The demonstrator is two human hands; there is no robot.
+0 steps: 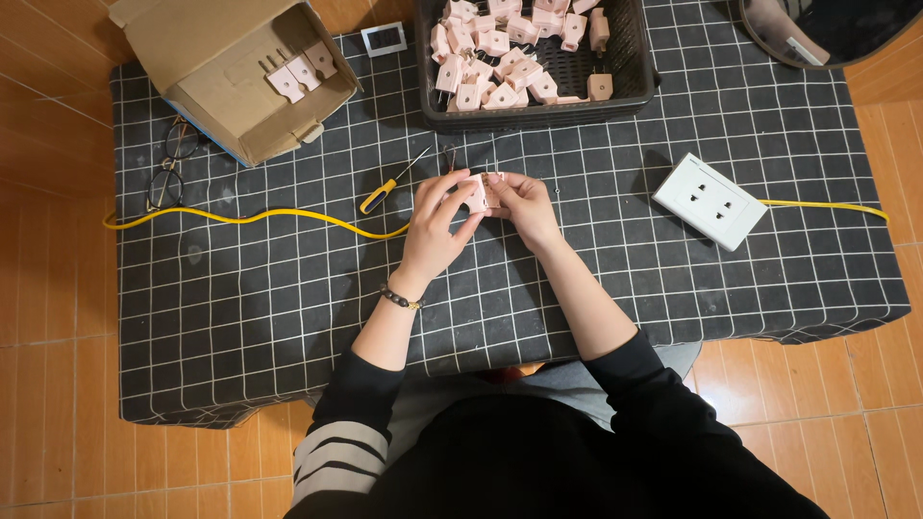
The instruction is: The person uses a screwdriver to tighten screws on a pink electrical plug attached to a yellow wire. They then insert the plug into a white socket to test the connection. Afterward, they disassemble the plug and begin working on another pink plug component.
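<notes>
Near the middle of the frame, a little above centre, the left hand (435, 226) and the right hand (519, 210) meet over a small pink plug (484, 191), both pinching it between thumb and fingers just above the bench (288, 308), which is covered by a dark cloth with a white grid. The left hand's fingers curl round the plug's left end (a beaded bracelet (401, 299) sits on that wrist), while the right hand closes on its right end; thin metal prongs stick up from the plug's top edge.

Just left of the hands lies a screwdriver (389, 186) with a yellow and blue handle, its tip pointing toward the upper right. A yellow cable (250, 217) runs from the left edge of the cloth to beneath the hands, and comes out again at the right from a white socket block (710, 200). At top centre a black basket (635, 91) holds many more pink plugs. In the upper left stands an open cardboard box (207, 58) with a few plugs inside, and a pair of glasses (171, 165) lies below it.
</notes>
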